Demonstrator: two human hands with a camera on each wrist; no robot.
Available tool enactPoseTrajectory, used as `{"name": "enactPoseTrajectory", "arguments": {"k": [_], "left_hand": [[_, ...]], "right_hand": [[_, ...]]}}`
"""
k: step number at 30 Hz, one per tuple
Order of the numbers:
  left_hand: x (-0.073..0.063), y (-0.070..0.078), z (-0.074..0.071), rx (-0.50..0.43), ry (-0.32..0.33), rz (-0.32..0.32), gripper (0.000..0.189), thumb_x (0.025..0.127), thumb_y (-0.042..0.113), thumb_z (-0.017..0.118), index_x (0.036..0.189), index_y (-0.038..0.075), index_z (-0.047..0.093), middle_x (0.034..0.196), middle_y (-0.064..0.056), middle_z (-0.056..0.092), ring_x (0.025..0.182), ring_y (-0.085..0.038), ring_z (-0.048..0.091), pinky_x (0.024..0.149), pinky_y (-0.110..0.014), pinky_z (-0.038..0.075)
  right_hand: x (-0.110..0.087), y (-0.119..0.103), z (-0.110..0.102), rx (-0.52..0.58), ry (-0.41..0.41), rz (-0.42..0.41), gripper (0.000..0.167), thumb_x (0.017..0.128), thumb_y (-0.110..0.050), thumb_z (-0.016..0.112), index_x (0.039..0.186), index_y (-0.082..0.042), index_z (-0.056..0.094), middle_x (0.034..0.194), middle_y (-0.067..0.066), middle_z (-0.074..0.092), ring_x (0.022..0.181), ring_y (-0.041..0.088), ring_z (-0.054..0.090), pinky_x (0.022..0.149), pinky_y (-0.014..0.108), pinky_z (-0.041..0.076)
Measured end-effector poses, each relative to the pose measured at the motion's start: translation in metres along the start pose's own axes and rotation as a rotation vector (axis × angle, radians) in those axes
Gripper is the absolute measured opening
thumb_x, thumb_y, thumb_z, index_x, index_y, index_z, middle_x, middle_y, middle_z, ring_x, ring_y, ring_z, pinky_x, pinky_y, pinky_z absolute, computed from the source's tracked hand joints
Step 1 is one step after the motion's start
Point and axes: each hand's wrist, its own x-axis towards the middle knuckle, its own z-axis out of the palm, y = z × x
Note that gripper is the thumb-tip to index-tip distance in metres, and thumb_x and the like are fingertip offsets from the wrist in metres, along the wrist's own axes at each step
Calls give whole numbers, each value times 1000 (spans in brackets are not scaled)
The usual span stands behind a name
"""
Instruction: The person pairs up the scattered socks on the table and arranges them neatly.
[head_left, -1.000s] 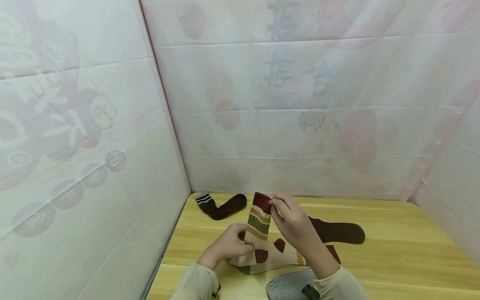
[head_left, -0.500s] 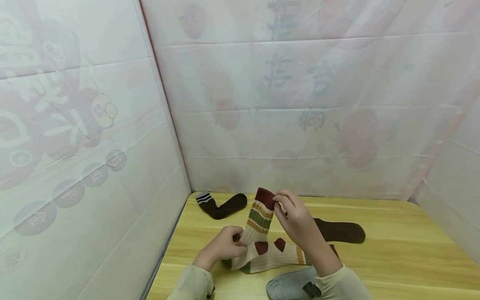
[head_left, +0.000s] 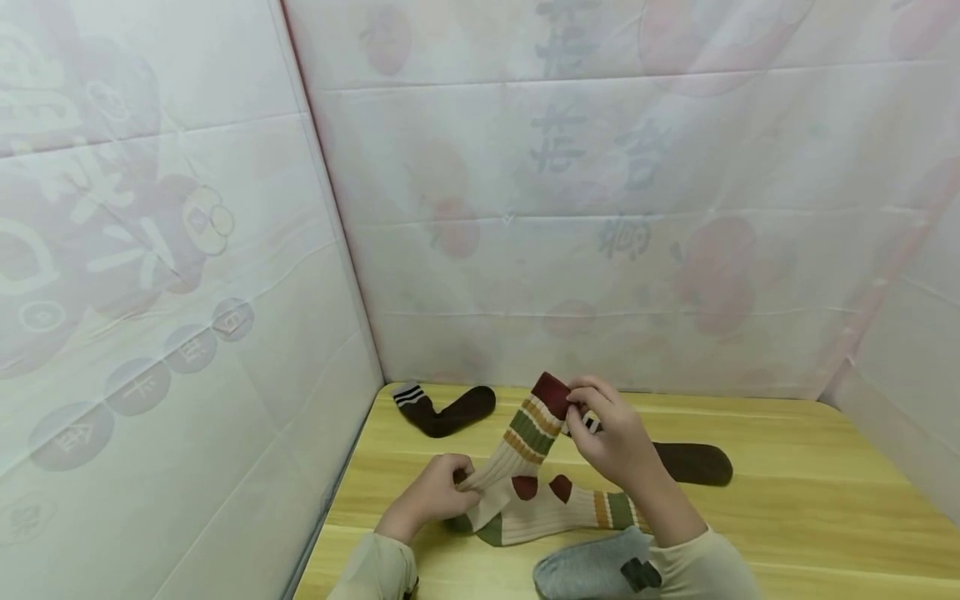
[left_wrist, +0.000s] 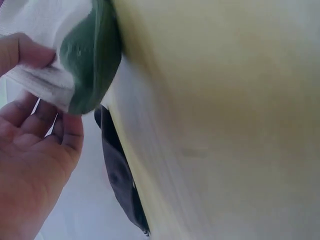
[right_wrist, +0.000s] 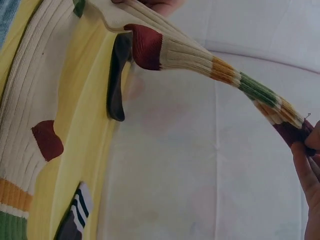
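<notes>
A cream sock (head_left: pixel 528 442) with a dark red cuff and heel and orange and green stripes is stretched between both hands. At the cuff, my right hand (head_left: pixel 611 429) pinches the dark red edge. My left hand (head_left: pixel 435 497) pinches the cream foot part near the green toe (left_wrist: pixel 87 60). Just below it a second sock of the same pattern (head_left: pixel 555 517) lies flat on the wooden table (head_left: pixel 810 500), its far cuff end hidden behind the right arm. In the right wrist view the held sock's heel (right_wrist: pixel 146 47) hangs above the table.
A dark brown sock (head_left: pixel 442 415) with a striped cuff lies bent at the back left. Another dark brown sock (head_left: pixel 693 463) is partly behind the right hand. A grey sock (head_left: pixel 592 567) lies near the front. Fabric walls (head_left: pixel 600 250) surround the table.
My right hand has moved right with the cuff, and my left hand has slid left toward the toe. The held sock has gone from upright to slanting and more stretched.
</notes>
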Motion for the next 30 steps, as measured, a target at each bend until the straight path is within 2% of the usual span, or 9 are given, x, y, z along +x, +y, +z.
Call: {"name": "enactPoseTrajectory", "arguments": {"k": [7, 12, 16, 21, 26, 30], "left_hand": [[1, -1, -1, 43, 79, 33, 12, 91, 9, 75, 85, 15, 67, 78, 5, 67, 63, -4, 54, 60, -24, 50], [-1, -3, -1, 49, 97, 8, 12, 93, 9, 74, 86, 17, 68, 78, 6, 66, 62, -4, 51, 59, -24, 49], [-1, -4, -2, 53, 108, -4, 11, 93, 10, 73, 86, 17, 68, 75, 6, 65, 58, -4, 48, 55, -23, 46], [0, -4, -4, 71, 142, 17, 10, 91, 8, 74, 85, 16, 70, 78, 6, 68, 61, -4, 54, 56, -24, 50], [2, -1, -6, 85, 160, 27, 11, 91, 8, 74, 84, 17, 71, 79, 6, 68, 61, -4, 54, 58, -24, 51], [2, 2, -8, 91, 161, 38, 13, 91, 7, 74, 84, 17, 71, 79, 5, 67, 63, -4, 53, 59, -24, 52]], "right_hand": [[-11, 11, -7, -6, 40, 93, 14, 81, 8, 74, 90, -2, 78, 100, 12, 77, 74, 13, 69, 69, 12, 53], [-22, 18, -8, -22, 20, 129, 14, 81, 3, 81, 84, -11, 78, 90, 5, 78, 70, 11, 68, 67, 13, 54], [-30, 23, -13, -55, 11, 150, 16, 79, 5, 83, 84, -10, 79, 90, 5, 78, 72, 11, 70, 69, 11, 53], [-41, 30, -22, -56, -1, 175, 24, 76, 13, 82, 85, -9, 77, 92, 4, 76, 74, 10, 68, 67, 9, 52], [-57, 37, -29, -96, -57, 201, 26, 75, 14, 81, 92, -6, 76, 92, 3, 73, 73, 8, 66, 64, 10, 52], [-69, 42, -34, -162, -96, 280, 37, 77, 11, 83, 112, -1, 78, 98, 10, 77, 74, 13, 70, 64, 16, 55]]}}
